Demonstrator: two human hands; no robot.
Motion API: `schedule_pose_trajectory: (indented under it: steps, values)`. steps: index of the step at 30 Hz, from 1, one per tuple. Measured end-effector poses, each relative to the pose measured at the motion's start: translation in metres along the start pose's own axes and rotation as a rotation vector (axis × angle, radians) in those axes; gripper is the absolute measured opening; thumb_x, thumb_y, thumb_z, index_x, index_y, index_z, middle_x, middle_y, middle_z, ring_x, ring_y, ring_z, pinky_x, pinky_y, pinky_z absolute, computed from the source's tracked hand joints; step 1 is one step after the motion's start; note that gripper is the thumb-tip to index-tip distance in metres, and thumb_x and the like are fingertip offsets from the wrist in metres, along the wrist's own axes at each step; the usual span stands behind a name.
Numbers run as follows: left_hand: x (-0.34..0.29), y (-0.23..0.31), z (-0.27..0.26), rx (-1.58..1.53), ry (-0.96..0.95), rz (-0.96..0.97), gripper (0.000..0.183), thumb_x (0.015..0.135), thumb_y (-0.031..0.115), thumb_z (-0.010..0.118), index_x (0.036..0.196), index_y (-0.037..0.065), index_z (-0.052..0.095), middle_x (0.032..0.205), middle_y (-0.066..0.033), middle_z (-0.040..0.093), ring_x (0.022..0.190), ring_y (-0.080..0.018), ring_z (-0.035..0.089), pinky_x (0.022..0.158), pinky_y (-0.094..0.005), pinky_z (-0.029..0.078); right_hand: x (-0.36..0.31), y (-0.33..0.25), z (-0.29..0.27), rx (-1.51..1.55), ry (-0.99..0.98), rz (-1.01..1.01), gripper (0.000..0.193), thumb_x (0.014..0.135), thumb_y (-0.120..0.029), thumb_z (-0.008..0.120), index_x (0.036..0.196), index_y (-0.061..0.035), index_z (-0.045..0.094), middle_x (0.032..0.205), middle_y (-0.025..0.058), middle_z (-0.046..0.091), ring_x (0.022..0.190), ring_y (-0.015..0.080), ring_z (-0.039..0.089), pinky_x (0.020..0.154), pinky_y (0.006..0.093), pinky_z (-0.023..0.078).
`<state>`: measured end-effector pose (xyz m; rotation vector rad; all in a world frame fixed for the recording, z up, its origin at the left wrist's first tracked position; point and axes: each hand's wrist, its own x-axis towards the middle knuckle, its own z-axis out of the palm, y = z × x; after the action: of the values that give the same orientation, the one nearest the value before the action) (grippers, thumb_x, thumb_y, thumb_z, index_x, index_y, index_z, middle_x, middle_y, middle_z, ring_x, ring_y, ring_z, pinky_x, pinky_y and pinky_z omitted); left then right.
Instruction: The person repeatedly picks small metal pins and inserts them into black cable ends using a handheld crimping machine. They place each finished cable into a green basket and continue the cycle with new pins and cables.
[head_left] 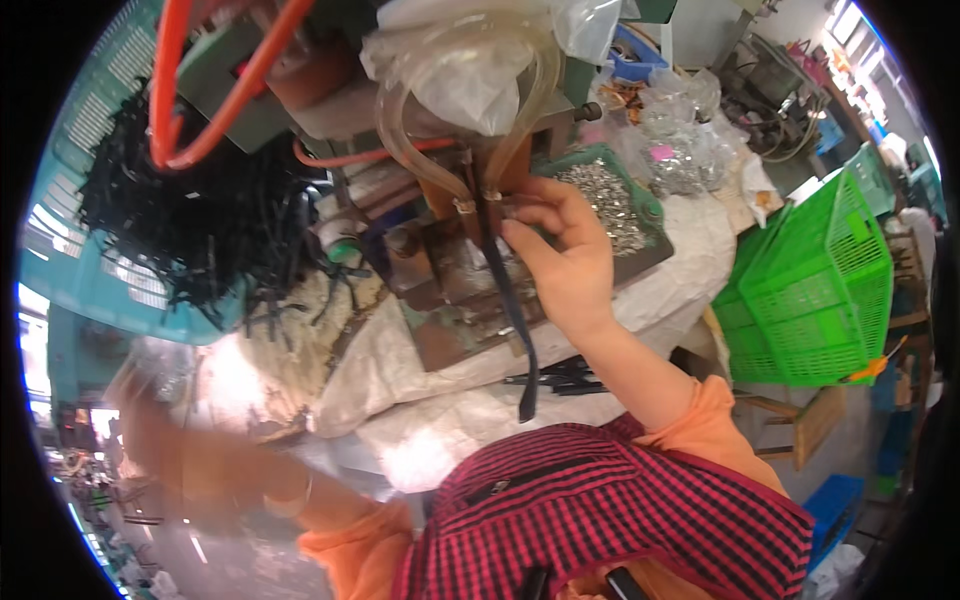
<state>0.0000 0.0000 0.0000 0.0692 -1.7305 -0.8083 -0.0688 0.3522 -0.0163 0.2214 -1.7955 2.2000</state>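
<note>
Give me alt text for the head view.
Right hand at a bench machine, beside a dark strip; left hand blurred, far left. A green tray holds small metal pieces; a teal basket holds black strips.

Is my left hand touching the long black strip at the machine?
Apart: the head view shows pale cloth between the blurred left hand and the black strip.

Right hand (567, 255) beside black strap (512, 300) at machine (442, 335); left hand (147, 425) blurred, well apart.
</note>
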Motion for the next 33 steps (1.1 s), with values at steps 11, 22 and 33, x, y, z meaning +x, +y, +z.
schedule_pose_trajectory:
  steps: [11, 22, 33]
  values:
    - [-0.036, -0.123, 0.009, 0.942, -0.785, -0.456, 0.029, 0.085, 0.027, 0.074, 0.101, 0.002, 0.076, 0.094, -0.0203, 0.075, 0.088, -0.0402, 0.072, 0.079, -0.0467, 0.055, 0.002, -0.033, 0.025, 0.229, -0.086, 0.205, 0.043, 0.09, 0.003, 0.067, 0.131, 0.0037, 0.054, 0.106, 0.0106, 0.072, 0.097, 0.0113, 0.066, 0.091, 0.0259, 0.05]
    - [-0.05, 0.102, 0.036, -0.492, -0.312, -0.284, 0.028, 0.109, 0.015, 0.043, 0.124, -0.005, 0.057, 0.099, -0.0187, 0.07, 0.066, -0.0205, 0.065, 0.055, -0.0268, 0.051, -0.02, -0.029, -0.116, -1.265, -0.021, -0.229, 0.03, 0.08, -0.01, 0.077, 0.108, -0.0027, 0.072, 0.103, 0.0146, 0.07, 0.097, 0.0352, 0.062, 0.086, 0.0449, 0.05]
    - [-0.072, 0.158, 0.113, -0.177, -0.538, 0.727, 0.027, 0.076, 0.011, 0.087, 0.096, 0.001, 0.072, 0.092, -0.0106, 0.068, 0.063, -0.0171, 0.065, 0.05, -0.0291, 0.049, 0.018, 0.031, -0.099, -1.194, 0.094, -0.387, 0.011, 0.076, -0.009, 0.079, 0.083, -0.0058, 0.072, 0.085, 0.0104, 0.067, 0.09, 0.0335, 0.062, 0.08, 0.0436, 0.05]
